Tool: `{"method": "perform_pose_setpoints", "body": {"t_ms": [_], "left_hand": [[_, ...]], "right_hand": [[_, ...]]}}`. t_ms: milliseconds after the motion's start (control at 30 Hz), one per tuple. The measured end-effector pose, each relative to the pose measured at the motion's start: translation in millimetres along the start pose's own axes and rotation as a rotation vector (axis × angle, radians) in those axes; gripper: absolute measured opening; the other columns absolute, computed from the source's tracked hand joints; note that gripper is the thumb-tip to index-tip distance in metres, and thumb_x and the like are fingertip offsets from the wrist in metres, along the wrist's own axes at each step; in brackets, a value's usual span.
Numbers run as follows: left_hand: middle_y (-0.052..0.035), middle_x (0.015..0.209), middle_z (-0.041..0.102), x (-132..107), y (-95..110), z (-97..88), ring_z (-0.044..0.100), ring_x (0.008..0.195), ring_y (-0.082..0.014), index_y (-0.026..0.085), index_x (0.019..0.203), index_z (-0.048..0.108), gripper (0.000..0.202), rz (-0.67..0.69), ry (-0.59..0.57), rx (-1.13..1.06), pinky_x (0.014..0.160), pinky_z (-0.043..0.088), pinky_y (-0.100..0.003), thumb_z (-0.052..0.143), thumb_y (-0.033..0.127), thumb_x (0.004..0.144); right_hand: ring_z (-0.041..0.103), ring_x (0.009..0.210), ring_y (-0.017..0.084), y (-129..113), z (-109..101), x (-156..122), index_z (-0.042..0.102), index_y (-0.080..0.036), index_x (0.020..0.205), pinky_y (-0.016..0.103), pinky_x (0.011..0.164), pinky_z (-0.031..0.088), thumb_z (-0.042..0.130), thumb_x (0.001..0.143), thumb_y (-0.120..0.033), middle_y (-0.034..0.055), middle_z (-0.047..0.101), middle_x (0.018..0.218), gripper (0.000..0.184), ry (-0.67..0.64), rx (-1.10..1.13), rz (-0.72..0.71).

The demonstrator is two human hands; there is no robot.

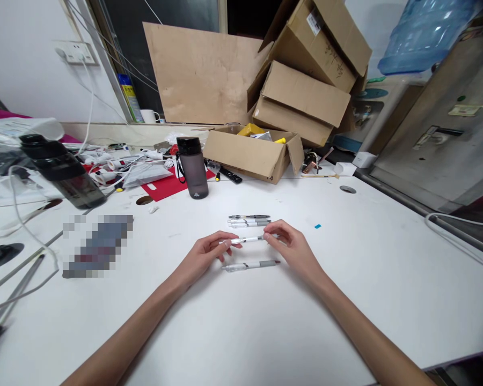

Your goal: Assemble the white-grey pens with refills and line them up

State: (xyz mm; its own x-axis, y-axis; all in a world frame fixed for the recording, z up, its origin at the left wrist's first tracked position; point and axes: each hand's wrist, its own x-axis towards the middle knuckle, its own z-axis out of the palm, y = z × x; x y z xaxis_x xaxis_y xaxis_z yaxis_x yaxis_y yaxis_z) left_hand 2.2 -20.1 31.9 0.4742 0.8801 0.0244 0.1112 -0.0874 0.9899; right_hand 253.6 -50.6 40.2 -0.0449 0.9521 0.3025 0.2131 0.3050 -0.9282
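Both of my hands hold one white pen (247, 239) level above the white table (241, 321). My left hand (205, 253) pinches its left end and my right hand (292, 247) pinches its grey right end. Another pen (250, 265) with a grey grip lies on the table just below my hands. Two or three more pens (248, 220) lie side by side just beyond them.
A dark water bottle (193, 167) stands behind the pens, a second bottle (62, 170) lies tilted at the left among cables. An open cardboard box (251, 153) and stacked boxes (306, 91) fill the back. A blurred patch (97, 245) sits left of my hands. A small blue scrap (317, 226) lies right.
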Motion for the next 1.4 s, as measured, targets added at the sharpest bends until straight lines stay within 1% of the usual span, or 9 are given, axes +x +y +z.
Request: {"method": "perform_pose_setpoints", "body": {"t_ms": [133,333,533,733,867,967,1133,1267,1400], "left_hand": [[-0.0098,0.109,0.075,-0.1,0.4,0.1,0.063,0.090,-0.0206,0.021,0.119,0.073,0.036,0.012,-0.007,0.001,0.076,0.050,-0.030,0.061,0.046,0.096],[-0.0093,0.108,0.078,-1.2,1.6,0.1,0.063,0.088,-0.0197,0.021,0.117,0.073,0.034,0.008,-0.036,-0.001,0.078,0.049,-0.029,0.061,0.045,0.097],[-0.0086,0.103,0.079,-0.9,1.5,1.2,0.060,0.078,-0.0179,0.020,0.112,0.074,0.033,-0.009,-0.055,0.008,0.078,0.048,-0.031,0.062,0.046,0.097],[-0.0096,0.108,0.079,-3.3,3.1,2.4,0.065,0.088,-0.0213,0.020,0.116,0.073,0.034,-0.016,-0.065,0.024,0.082,0.047,-0.033,0.060,0.046,0.098],[-0.0087,0.109,0.079,-3.4,2.8,2.4,0.064,0.084,-0.0193,0.021,0.116,0.073,0.033,0.000,-0.068,0.030,0.081,0.047,-0.031,0.059,0.045,0.098],[-0.0090,0.106,0.079,-1.5,1.1,1.1,0.062,0.081,-0.0188,0.020,0.114,0.074,0.034,0.012,-0.025,0.027,0.079,0.047,-0.031,0.061,0.046,0.098],[-0.0100,0.106,0.078,0.8,0.4,-1.8,0.062,0.079,-0.0188,0.018,0.111,0.074,0.037,-0.017,0.074,0.002,0.077,0.047,-0.030,0.061,0.049,0.097],[-0.0092,0.102,0.078,0.0,2.6,-2.0,0.060,0.080,-0.0183,0.018,0.108,0.074,0.036,-0.021,0.064,0.005,0.077,0.046,-0.030,0.060,0.050,0.097],[-0.0091,0.100,0.076,-0.8,2.3,-0.9,0.059,0.079,-0.0183,0.018,0.107,0.074,0.036,0.008,0.027,0.005,0.077,0.047,-0.030,0.059,0.049,0.098]], "right_hand": [[0.062,0.093,0.021,-2.6,0.3,-0.2,0.067,-0.023,0.093,0.034,0.085,0.047,0.065,0.092,-0.038,0.0038,0.068,0.098,0.015,-0.002,-0.020,0.008],[0.057,0.076,0.018,-2.3,0.9,-2.3,0.067,-0.023,0.093,0.032,0.072,0.043,0.063,0.094,-0.041,0.0020,0.065,0.088,0.019,0.004,-0.051,0.043],[0.056,0.077,0.018,1.8,0.7,-2.7,0.068,-0.023,0.094,0.030,0.069,0.041,0.060,0.096,-0.045,0.0012,0.064,0.084,0.023,0.014,-0.107,0.025],[0.058,0.072,0.018,2.5,2.3,-4.9,0.066,-0.024,0.092,0.030,0.069,0.046,0.058,0.096,-0.051,0.0001,0.061,0.079,0.029,-0.004,-0.055,0.077],[0.052,0.063,0.016,1.6,3.1,-6.4,0.066,-0.025,0.097,0.029,0.060,0.040,0.049,0.100,-0.053,-0.0013,0.058,0.070,0.033,-0.055,-0.043,0.139],[0.055,0.067,0.017,0.9,2.1,-6.0,0.067,-0.025,0.104,0.029,0.062,0.041,0.047,0.101,-0.051,0.0005,0.063,0.076,0.033,-0.060,-0.050,0.135],[0.059,0.080,0.019,2.3,-1.2,-3.6,0.065,-0.027,0.111,0.031,0.072,0.044,0.055,0.096,-0.037,0.0011,0.066,0.088,0.020,-0.016,-0.084,0.083],[0.048,0.064,0.016,0.3,-1.4,-2.8,0.061,-0.027,0.111,0.029,0.061,0.039,0.056,0.094,-0.036,-0.0034,0.056,0.074,0.020,-0.048,0.015,0.118],[0.038,0.052,0.014,-2.8,-3.4,-2.1,0.061,-0.025,0.109,0.028,0.055,0.031,0.052,0.096,-0.042,-0.0073,0.042,0.056,0.024,-0.092,0.068,0.180]]}}
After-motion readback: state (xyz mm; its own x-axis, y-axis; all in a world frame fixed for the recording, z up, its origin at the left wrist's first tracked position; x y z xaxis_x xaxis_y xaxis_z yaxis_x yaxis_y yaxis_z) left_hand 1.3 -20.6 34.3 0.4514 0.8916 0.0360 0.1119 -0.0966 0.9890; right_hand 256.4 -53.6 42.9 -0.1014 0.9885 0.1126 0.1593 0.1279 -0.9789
